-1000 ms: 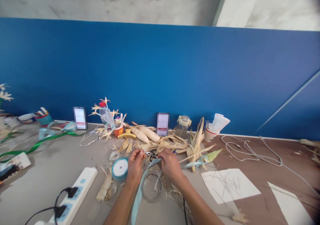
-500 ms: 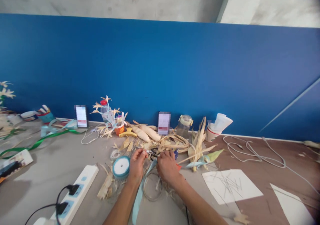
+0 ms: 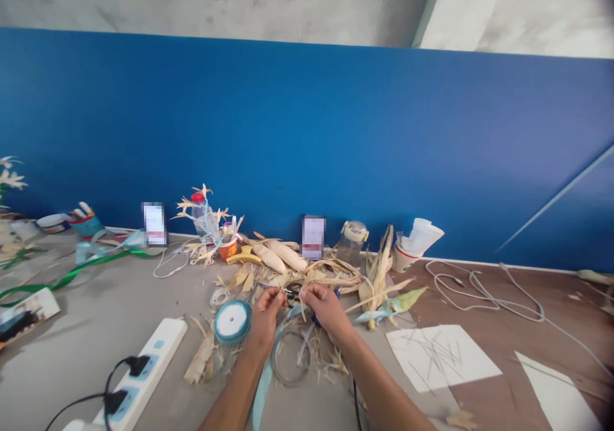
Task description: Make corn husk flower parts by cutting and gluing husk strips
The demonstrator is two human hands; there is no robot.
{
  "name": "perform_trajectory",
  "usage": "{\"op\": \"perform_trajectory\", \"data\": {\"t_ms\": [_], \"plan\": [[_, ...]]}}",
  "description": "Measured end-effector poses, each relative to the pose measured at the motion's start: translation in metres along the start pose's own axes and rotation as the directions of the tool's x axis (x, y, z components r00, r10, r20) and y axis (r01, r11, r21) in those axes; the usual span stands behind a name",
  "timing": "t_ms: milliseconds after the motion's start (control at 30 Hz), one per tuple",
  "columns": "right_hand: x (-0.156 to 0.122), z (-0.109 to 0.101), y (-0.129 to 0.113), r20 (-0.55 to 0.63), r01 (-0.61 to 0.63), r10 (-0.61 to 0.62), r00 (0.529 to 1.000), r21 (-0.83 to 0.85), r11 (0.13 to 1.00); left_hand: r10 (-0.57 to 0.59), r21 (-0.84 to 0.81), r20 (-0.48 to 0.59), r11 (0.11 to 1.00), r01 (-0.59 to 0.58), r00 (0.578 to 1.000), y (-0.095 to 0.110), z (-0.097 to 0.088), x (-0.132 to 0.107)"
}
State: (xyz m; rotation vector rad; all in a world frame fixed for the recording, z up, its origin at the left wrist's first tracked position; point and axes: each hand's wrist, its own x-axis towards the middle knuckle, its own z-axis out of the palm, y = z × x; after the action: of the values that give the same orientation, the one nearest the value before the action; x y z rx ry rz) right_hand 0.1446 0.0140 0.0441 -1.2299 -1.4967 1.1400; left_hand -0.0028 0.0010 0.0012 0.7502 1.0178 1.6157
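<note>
Ribbon (image 3: 261, 392), pale blue and limp, runs from the near edge toward the gap between the hands, passing just left of a grey wire coil (image 3: 291, 357). A blue-rimmed ribbon spool (image 3: 232, 321) lies left of the left hand (image 3: 265, 319), whose thumb and forefinger meet in a pinch; what is between them is too small to tell. The right hand (image 3: 329, 313) pinches what appears to be a corn-husk strip (image 3: 302, 307), which hangs just beyond the coil, between the hands. It should be nearly weightless, dry and more papery than slippery, bending easily but apt to split along its grain, so a light fingertip hold near an end would suit it. It looks narrow, tan and slightly curved, its upper end hidden by the fingers. Farther off spreads a tangled husk heap (image 3: 336, 275), with a phone (image 3: 313, 237) upright behind it, before the blue partition (image 3: 288, 130).
</note>
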Motion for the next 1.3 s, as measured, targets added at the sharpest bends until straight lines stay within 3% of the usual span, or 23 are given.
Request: {"op": "perform_trajectory", "data": {"t_ms": [267, 500, 600, 767, 967, 1133, 1300], "plan": [[-0.001, 0.010, 0.001, -0.162, 0.023, -0.016, 0.987, 0.042, 0.999, -0.025, 0.185, 0.200, 0.983, -0.013, 0.979, 0.010, 0.006, -0.007], [-0.006, 0.016, -0.007, -0.260, 0.048, -0.078, 0.963, -0.122, 0.991, -0.020, 0.258, 0.283, 0.965, -0.056, 0.959, 0.019, 0.012, -0.013], [-0.007, 0.017, -0.010, -0.272, 0.052, -0.078, 0.959, -0.099, 0.994, -0.023, 0.279, 0.287, 0.958, -0.060, 0.958, 0.017, 0.013, -0.013], [-0.003, 0.017, -0.006, -0.192, 0.020, 0.014, 0.981, 0.174, 0.985, -0.024, 0.287, 0.257, 0.957, -0.052, 0.966, 0.014, 0.012, -0.013], [0.003, 0.013, -0.001, -0.141, -0.013, 0.044, 0.989, 0.212, 0.977, -0.038, 0.265, 0.272, 0.963, -0.037, 0.962, 0.014, 0.011, -0.014], [-0.001, 0.011, -0.005, -0.134, -0.007, 0.029, 0.991, 0.162, 0.987, 0.024, 0.265, 0.228, 0.960, -0.086, 0.973, 0.017, 0.012, -0.013], [-0.008, 0.014, -0.006, -0.132, 0.063, -0.085, 0.988, -0.160, 0.985, 0.036, 0.289, 0.224, 0.952, -0.102, 0.974, 0.016, 0.010, -0.012]]}}
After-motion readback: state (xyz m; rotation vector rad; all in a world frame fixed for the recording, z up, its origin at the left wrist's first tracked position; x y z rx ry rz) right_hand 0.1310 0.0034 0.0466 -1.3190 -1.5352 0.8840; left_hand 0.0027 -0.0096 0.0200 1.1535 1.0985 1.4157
